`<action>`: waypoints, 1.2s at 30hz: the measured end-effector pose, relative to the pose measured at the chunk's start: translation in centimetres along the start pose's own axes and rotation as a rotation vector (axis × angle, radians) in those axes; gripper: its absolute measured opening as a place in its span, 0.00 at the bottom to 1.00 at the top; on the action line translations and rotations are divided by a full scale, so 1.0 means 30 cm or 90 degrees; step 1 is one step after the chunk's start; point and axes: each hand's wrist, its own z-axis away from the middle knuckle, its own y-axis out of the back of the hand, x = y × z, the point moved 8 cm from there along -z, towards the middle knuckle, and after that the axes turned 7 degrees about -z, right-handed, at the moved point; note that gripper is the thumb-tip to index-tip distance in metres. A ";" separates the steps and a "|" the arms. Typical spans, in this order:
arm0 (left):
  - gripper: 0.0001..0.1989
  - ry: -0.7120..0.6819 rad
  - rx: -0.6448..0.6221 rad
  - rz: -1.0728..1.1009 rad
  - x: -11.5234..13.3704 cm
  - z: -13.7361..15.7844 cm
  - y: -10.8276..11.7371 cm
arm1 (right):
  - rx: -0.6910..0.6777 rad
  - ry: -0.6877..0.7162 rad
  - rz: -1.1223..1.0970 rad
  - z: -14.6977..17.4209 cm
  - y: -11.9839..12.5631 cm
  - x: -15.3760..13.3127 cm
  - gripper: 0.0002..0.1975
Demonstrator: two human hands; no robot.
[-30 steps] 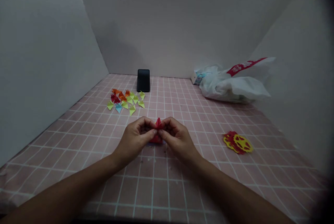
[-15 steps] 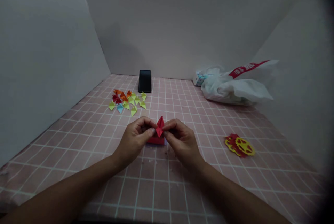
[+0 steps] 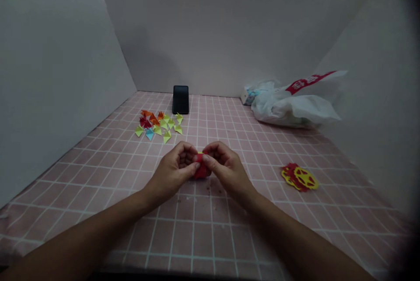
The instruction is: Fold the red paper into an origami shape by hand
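My left hand (image 3: 173, 169) and my right hand (image 3: 228, 167) meet at the middle of the table. Between their thumbs and fingers they pinch a small piece of folded red paper (image 3: 200, 158), one hand on each side. A thin strip of yellow shows along its upper edge. The fingertips hide much of the paper, so its exact folds cannot be made out. More red (image 3: 201, 175) shows just below it, largely covered by the hands.
Several small folded paper birds (image 3: 156, 129) in yellow, orange, red and blue lie at the left. Behind them leans a black phone (image 3: 180, 99). At the back right are a white plastic bag (image 3: 292, 108) and a small box (image 3: 246, 95). Red and yellow paper cut-outs (image 3: 300, 177) lie right.
The red paper's pointed tip stood upright between my fingers; now the paper looks shorter and folded over, with yellow at its top. My right thumb has moved onto its front. The view has shifted slightly.
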 end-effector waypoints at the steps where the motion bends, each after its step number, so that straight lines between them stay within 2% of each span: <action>1: 0.10 0.003 -0.023 0.006 -0.002 0.001 -0.010 | -0.011 -0.016 -0.003 -0.003 -0.002 0.011 0.08; 4: 0.09 0.009 -0.063 0.024 -0.006 0.006 -0.024 | 0.006 -0.044 -0.034 -0.005 0.010 0.032 0.10; 9: 0.12 0.078 -0.070 0.032 -0.034 0.008 -0.023 | 0.071 0.002 0.007 -0.001 0.035 0.012 0.09; 13: 0.13 0.132 -0.077 0.068 -0.047 0.012 -0.036 | 0.086 0.009 0.016 0.001 0.039 0.008 0.08; 20: 0.10 0.112 -0.010 0.005 -0.035 0.001 0.003 | 0.102 -0.005 -0.016 0.001 0.048 0.008 0.10; 24: 0.10 0.110 -0.007 -0.016 -0.026 -0.001 0.012 | 0.100 -0.053 -0.073 0.006 0.042 0.018 0.12; 31: 0.07 0.094 -0.010 -0.078 0.000 -0.001 0.018 | 0.099 -0.050 -0.080 0.012 0.033 0.010 0.13; 36: 0.10 0.133 -0.027 -0.038 -0.026 -0.006 0.013 | 0.100 -0.077 -0.095 0.007 0.039 0.029 0.13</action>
